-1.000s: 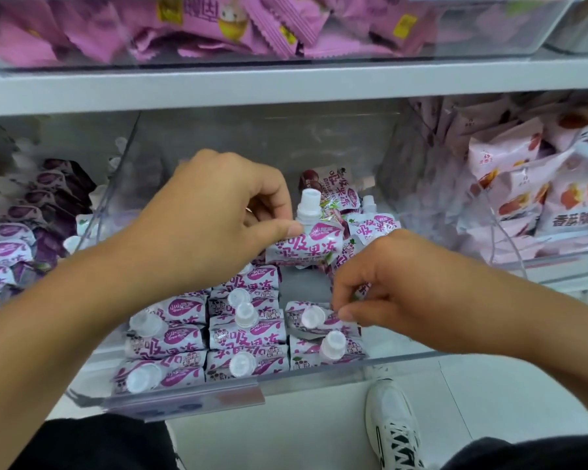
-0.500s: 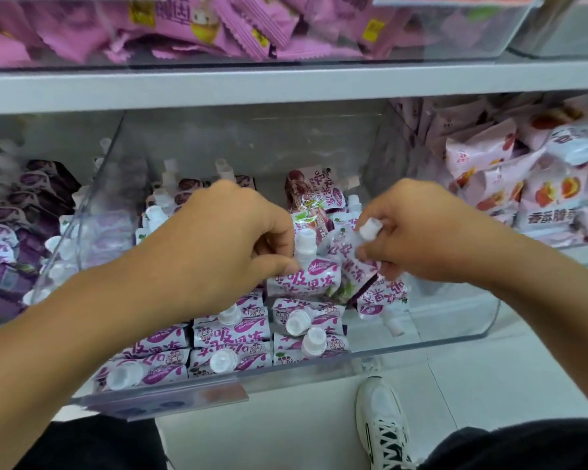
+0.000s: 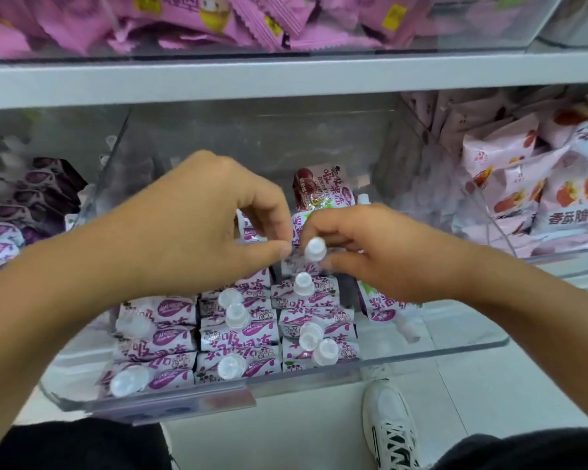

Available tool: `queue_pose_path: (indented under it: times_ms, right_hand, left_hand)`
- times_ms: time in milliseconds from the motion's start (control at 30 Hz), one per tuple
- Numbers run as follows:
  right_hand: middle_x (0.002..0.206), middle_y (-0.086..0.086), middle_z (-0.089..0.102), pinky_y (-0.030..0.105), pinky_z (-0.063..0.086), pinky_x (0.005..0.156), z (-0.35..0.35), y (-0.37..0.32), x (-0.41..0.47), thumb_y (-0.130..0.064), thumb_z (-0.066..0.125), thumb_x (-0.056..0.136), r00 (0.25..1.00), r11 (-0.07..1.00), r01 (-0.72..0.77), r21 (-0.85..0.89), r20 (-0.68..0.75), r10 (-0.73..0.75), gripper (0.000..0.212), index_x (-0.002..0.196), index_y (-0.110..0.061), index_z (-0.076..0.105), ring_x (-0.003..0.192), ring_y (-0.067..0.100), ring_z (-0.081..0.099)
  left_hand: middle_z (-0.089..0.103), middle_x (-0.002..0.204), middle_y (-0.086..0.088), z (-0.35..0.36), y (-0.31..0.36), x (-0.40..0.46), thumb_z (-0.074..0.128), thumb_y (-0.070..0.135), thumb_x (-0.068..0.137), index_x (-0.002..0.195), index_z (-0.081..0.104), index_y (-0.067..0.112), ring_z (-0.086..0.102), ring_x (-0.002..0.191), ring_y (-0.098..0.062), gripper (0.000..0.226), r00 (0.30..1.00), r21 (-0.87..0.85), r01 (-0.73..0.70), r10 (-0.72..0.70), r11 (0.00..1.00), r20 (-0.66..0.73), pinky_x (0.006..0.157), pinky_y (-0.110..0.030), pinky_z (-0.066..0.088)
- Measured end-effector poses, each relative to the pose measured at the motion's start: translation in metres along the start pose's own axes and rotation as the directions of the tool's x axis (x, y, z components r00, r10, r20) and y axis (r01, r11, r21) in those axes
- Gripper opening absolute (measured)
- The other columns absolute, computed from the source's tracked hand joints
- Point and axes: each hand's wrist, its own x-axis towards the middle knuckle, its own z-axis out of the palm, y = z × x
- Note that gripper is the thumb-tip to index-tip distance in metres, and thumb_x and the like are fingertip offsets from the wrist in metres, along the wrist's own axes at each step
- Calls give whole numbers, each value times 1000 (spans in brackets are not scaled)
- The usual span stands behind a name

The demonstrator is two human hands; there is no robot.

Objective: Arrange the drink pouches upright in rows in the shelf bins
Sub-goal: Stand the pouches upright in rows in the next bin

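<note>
Clear glossy plastic bin (image 3: 431, 351) — shiny foil-like pouches (image 3: 238, 337) with ribbed translucent plastic caps (image 3: 231, 366); matt grey shelf (image 3: 286, 79).

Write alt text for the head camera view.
Two bare hands, left hand and right hand, meet over a clear shelf bin, pinching a white-capped drink pouch above rows of upright purple-and-white pouches. Bins of pink snack packets sit alongside and above.

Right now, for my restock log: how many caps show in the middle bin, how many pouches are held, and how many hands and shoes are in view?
Caps: 11
Held pouch: 1
Hands: 2, left and right
Shoe: 1
Total: 15
</note>
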Motion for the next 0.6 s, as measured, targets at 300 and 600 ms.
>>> queue_pose_path:
  times_ms: [300,600]
  right_hand:
    - [104,-20,59,16,49,75,-18,2,2,-15,74,83,985,972,-171,-159,-65,163,32,108,-33,64,102,9,59]
    - [135,6,57,43,47,97,-5,4,59,-22,62,94,968,880,-130,-457,135,212,48,139,-25,47,120,29,54]
  left_hand:
    - [71,95,18,31,-12,8,68,59,80,103,72,34,65,88,-6,35,970,259,64,-122,964,212,84,-33,54]
    - [62,86,9,31,-11,11,45,55,94,94,62,36,57,84,-11,26,962,245,-9,-59,969,268,82,-29,31]
